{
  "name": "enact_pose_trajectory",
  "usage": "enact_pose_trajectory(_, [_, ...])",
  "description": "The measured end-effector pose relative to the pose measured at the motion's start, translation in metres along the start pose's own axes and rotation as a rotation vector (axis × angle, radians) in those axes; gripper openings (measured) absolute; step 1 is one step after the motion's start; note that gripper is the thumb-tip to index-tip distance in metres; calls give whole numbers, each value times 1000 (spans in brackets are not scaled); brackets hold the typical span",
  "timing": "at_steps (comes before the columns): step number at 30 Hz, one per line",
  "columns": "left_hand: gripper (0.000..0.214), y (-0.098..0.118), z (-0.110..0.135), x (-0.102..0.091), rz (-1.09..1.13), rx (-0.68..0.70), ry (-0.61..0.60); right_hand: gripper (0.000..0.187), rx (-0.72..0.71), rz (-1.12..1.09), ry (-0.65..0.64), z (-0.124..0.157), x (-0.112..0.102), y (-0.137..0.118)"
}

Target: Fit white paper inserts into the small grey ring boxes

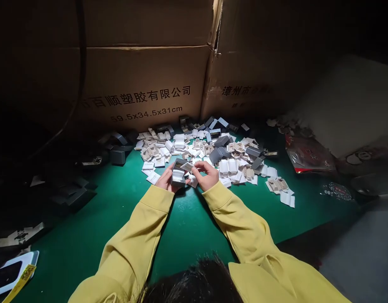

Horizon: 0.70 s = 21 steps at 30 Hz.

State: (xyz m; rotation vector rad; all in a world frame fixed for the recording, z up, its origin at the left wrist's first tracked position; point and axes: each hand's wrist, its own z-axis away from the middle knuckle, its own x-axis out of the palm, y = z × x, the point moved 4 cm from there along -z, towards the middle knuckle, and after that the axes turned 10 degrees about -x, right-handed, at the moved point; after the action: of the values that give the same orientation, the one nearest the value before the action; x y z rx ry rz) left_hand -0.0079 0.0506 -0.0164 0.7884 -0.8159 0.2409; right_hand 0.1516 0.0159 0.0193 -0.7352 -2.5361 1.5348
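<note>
- One dark box (pixel 178 179) sits above the tabletop (pixel 187 229), gripped by fingers of the left hand (pixel 165 181).
- Fingers of the right hand (pixel 208 176) pinch a pale piece (pixel 187 166) over it.

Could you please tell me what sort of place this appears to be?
Probably a small workshop, perhaps a packing area: small dark boxes and many folded white pieces lie about, with large printed cartons standing behind.
</note>
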Motion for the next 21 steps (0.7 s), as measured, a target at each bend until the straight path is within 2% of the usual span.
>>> enact_pose_trajectory(3, [39, -2, -2, -1, -38, 30, -32, 13, -126, 119, -1, 0, -1, -6])
enact_pose_trajectory(7, [47, -5, -1, -1, -83, 56, -50, 12, -216, 172, -6, 1, 0, -6])
enact_pose_trajectory(21, [57, -10, 2, 2, -205, 100, -19, 15, -299, 292, -66, 2, 4, 5])
